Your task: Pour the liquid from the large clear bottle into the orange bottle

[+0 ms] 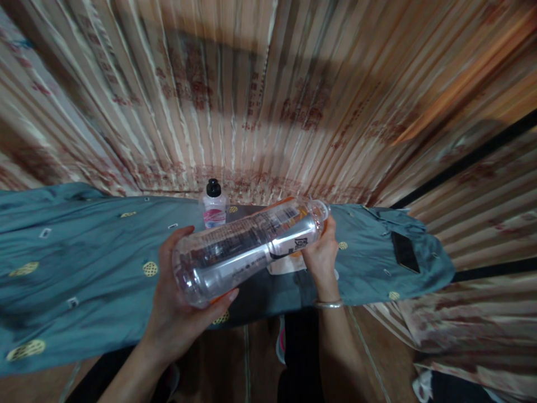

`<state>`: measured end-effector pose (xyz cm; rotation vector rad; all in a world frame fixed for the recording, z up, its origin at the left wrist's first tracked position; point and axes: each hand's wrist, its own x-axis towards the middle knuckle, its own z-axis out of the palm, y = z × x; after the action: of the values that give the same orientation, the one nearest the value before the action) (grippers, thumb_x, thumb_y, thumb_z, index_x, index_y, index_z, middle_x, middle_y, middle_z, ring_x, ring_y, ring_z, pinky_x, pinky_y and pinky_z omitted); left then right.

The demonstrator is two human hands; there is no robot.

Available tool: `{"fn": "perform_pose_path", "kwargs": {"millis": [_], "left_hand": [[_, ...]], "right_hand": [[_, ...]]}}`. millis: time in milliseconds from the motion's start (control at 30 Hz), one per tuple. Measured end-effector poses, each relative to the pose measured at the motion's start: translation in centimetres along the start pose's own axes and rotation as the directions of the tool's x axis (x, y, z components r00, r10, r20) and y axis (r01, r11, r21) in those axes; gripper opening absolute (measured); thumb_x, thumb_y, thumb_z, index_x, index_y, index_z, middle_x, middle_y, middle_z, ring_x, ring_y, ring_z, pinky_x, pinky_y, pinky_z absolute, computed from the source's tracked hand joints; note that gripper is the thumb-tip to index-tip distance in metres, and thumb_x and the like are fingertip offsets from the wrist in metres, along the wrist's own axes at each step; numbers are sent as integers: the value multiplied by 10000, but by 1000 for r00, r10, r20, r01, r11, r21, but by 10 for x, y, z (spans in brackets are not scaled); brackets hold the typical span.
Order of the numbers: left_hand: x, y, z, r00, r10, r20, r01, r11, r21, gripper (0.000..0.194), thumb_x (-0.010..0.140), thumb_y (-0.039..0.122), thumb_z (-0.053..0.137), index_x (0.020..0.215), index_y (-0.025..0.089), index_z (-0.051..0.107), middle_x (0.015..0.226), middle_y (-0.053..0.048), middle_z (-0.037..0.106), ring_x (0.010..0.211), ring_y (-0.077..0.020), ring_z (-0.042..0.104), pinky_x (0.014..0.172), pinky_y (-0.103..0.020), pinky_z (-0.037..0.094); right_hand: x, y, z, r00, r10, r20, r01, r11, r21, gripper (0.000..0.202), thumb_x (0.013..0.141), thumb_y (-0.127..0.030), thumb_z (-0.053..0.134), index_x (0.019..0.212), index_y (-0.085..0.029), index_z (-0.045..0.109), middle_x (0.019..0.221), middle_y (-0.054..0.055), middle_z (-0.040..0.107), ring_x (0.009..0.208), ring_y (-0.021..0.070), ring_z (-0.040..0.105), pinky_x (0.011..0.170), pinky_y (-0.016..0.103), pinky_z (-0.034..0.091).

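A large clear plastic bottle (251,249) with a printed label is tilted in front of me, its neck up to the right. My left hand (180,296) wraps around its base end, thumb along the underside. At the neck end, my right hand (321,246) grips the bottle from behind; most of its fingers are hidden. No cap shows on the pale neck ring. Behind the bottle stands a small squeeze bottle (215,210) with a black cap and a pink label. Partly covered by the large bottle is a whitish item with orange print (287,266), lying on the cloth.
A teal cloth with yellow pineapple-like prints (104,240) covers the long narrow surface. A dark phone (405,252) lies near its right end. Patterned pleated curtains (260,112) hang close behind, and a black bar (465,162) runs along the right.
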<state>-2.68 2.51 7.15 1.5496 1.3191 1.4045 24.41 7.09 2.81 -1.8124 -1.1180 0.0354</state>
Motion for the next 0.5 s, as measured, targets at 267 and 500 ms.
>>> {"fn": "perform_pose_path", "kwargs": {"millis": [267,500], "left_hand": [[-1,0,2,1000,18,-4,-18,1000,-11,845,691,330,863,1446,386,487,1199,-10,708,1017,-292,768,890,-480,684],[0,0,1,1000,26,-14,-26,1000,2,876,666,352,899,1442,330,493,1241,-21,701,1049,-280,763,925,-475,675]], "right_hand": [[0,1,0,1000,-10,1,10,1000,18,751,752,-455,707,1427,-154,571,1186,181,807,1015,378,800,868,466,640],[1,0,0,1000,-13,-1,13,1000,21,755,735,-447,696,1421,-157,574,1243,189,795,1052,370,799,884,452,646]]}}
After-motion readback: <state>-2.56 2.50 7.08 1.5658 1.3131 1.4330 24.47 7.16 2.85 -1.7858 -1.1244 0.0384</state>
